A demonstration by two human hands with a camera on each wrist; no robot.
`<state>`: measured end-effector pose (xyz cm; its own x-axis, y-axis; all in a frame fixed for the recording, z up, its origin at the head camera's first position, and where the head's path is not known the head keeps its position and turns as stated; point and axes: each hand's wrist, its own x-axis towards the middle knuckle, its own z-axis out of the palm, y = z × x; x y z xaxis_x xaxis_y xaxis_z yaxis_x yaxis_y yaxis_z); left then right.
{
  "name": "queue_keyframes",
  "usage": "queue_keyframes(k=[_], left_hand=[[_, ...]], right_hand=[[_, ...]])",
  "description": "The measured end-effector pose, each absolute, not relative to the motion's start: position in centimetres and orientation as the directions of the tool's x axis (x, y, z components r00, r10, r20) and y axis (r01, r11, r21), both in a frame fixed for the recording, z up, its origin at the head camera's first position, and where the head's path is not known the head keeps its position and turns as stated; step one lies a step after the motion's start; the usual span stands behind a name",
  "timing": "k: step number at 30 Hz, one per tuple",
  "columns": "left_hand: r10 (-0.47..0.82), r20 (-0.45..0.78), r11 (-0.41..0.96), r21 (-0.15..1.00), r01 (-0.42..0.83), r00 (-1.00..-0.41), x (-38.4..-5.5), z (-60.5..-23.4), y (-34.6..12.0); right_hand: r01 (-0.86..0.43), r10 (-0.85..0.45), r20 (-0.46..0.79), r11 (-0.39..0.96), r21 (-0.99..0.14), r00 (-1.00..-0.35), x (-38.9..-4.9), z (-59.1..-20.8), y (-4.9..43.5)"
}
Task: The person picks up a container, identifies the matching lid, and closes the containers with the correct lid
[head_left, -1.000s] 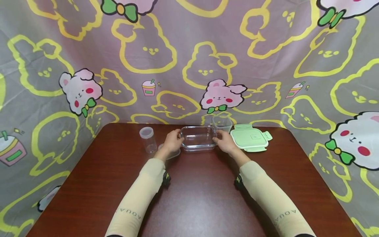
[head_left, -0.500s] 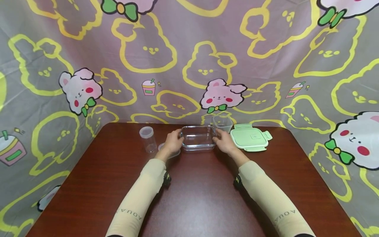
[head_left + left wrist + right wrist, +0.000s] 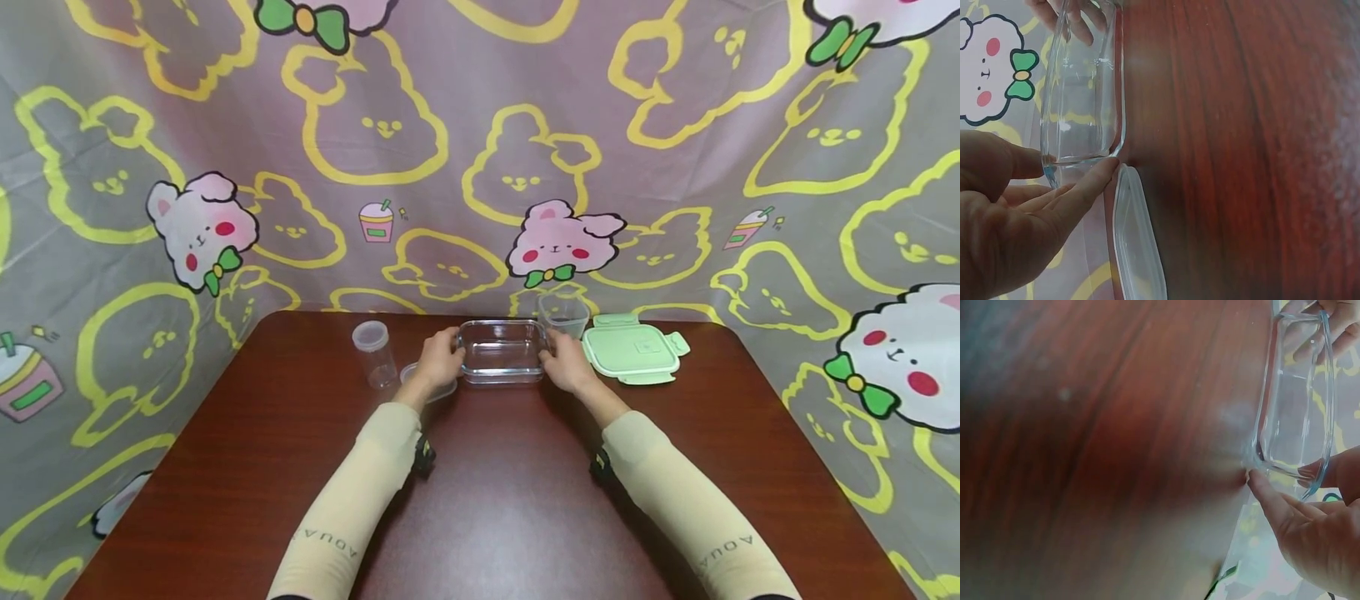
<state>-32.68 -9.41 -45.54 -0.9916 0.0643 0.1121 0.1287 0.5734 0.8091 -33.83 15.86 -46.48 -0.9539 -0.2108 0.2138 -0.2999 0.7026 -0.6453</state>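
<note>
A clear rectangular glass food container (image 3: pixel 502 354) stands near the far edge of the table, its open top facing up. My left hand (image 3: pixel 441 360) grips its left end and my right hand (image 3: pixel 567 362) its right end. In the left wrist view, the left thumb lies at the rim of the container (image 3: pixel 1082 94), with fingers reaching down its end wall. The right wrist view shows a similar hold, thumb near the rim and a fingertip low by the base. A flat translucent lid (image 3: pixel 1138 244) lies beside the left hand, partly hidden under it in the head view.
Left of my left hand stands a clear jar with a whitish lid (image 3: pixel 371 335). A clear plastic tub (image 3: pixel 564 310) sits behind my right hand. A pale green lid with side flaps (image 3: pixel 633 350) lies to the right. A printed curtain (image 3: pixel 450 200) hangs behind the table (image 3: pixel 495 483).
Both hands keep their hold on the glass container, which has shifted only very slightly in the head view. The other things stay where they were.
</note>
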Motion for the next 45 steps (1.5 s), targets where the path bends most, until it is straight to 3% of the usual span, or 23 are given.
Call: queue_keyframes(k=[11, 23, 45], left_hand=[[0.069, 0.098, 0.519, 0.847, 0.12, -0.993, -32.3, -45.5, -9.6], [0.08, 0.176, 0.629, 0.755, 0.187, -0.981, -31.5, -44.9, -10.0], [0.063, 0.145, 0.487, 0.859, 0.157, -0.987, -29.7, -44.5, -9.6]], right_hand=[[-0.284, -0.195, 0.207, 0.676, -0.68, -0.959, -33.5, -46.4, 15.7], [-0.273, -0.172, 0.213, 0.589, -0.761, -0.962, -32.6, -46.6, 15.5], [-0.287, -0.14, 0.262, 0.666, -0.688, -0.955, -30.5, -45.1, 15.7]])
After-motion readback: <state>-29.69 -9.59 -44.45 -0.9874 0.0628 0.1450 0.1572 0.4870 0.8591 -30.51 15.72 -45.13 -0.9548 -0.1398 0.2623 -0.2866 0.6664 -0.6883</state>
